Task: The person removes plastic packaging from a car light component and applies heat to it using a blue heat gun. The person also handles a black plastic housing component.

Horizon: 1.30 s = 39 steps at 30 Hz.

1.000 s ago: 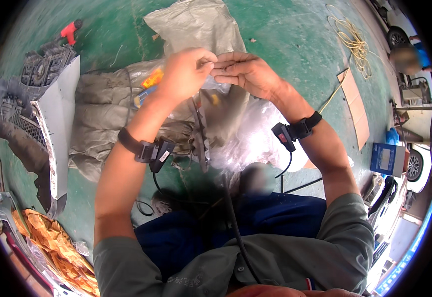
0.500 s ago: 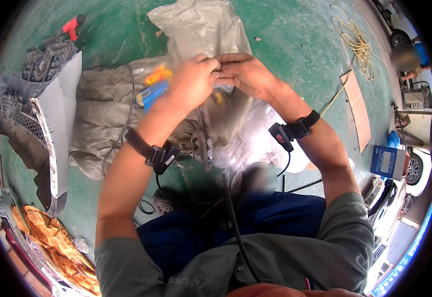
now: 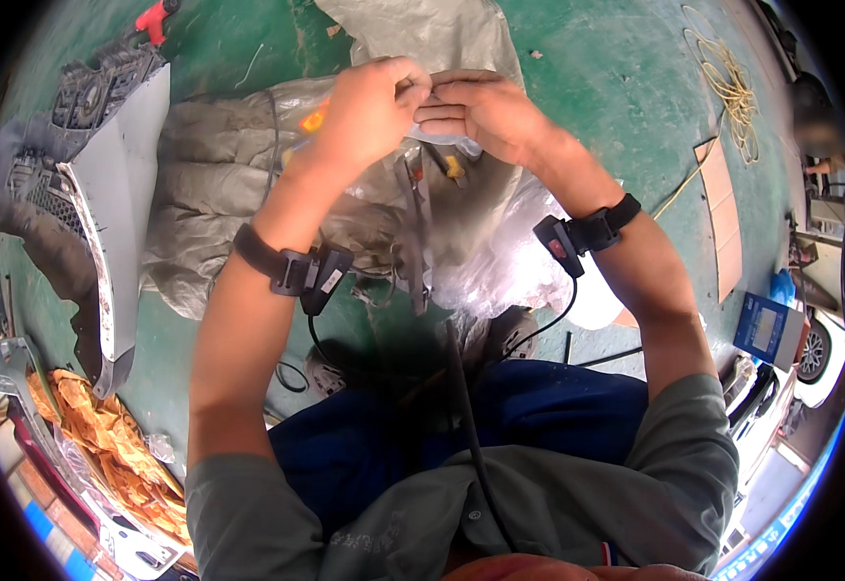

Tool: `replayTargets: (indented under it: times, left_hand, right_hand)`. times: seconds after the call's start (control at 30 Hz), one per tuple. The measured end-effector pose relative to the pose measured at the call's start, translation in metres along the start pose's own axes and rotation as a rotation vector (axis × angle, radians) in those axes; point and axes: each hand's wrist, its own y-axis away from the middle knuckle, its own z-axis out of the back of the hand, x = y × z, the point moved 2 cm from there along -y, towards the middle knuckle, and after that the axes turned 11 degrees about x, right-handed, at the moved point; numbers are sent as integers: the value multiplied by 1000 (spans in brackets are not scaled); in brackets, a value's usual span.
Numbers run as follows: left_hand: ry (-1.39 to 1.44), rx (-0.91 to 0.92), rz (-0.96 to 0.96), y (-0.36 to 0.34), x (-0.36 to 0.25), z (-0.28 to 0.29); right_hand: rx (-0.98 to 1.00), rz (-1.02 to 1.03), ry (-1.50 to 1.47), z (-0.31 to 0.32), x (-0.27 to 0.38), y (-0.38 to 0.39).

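Observation:
My left hand (image 3: 372, 108) and my right hand (image 3: 488, 116) meet fingertip to fingertip above the floor. Both pinch the top edge of a thin clear plastic bag (image 3: 442, 143) that hangs under the right fingers. What is inside it is too small to tell. Below the hands, dark-handled pliers (image 3: 413, 237) lie on a crumpled clear plastic sheet (image 3: 500, 252). A small yellow-tipped piece (image 3: 453, 167) lies beside the pliers. Each wrist carries a black band with a small device.
A grey sack cloth (image 3: 199, 184) is spread on the green floor (image 3: 616, 77). A silver car grille panel (image 3: 103, 213) lies at the left, with orange crumpled paper (image 3: 103, 445) below it. A yellow rope coil (image 3: 727, 82), a cardboard strip (image 3: 722, 223) and a blue box (image 3: 766, 329) are at the right.
Both hands have stayed together, shifting slightly with the fingers working at the bag's edge. My left forearm now covers the orange and blue item on the cloth.

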Motion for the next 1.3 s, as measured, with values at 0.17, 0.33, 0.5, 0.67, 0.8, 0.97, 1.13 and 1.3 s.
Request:
replayTargets:
  times: [0.17,0.33,0.5,0.67,0.8,0.97,1.13,1.3]
  left_hand:
    - [-7,-23,87,-6,-1,11]
    - [113,-48,70,-11,-1,5]
    - [157,71,121,-14,-4,13]
    - [184,98,125,-15,-3,20]
    - [296,119,145,-16,4,13]
    - [260,137,204,-17,-5,15]
    - [344,158,132,-19,-3,4]
    - [375,164,166,-20,3,-3]
  right_hand:
    - [-38,-51,64,10,3,8]
    - [-36,-37,85,15,5,9]
    - [14,-70,63,14,9,6]
    - [37,-9,145,6,8,5]
    - [25,10,114,0,8,4]
    - [4,-42,106,9,8,7]
    - [-47,-50,72,12,9,8]
    - [-59,-8,73,14,10,9]
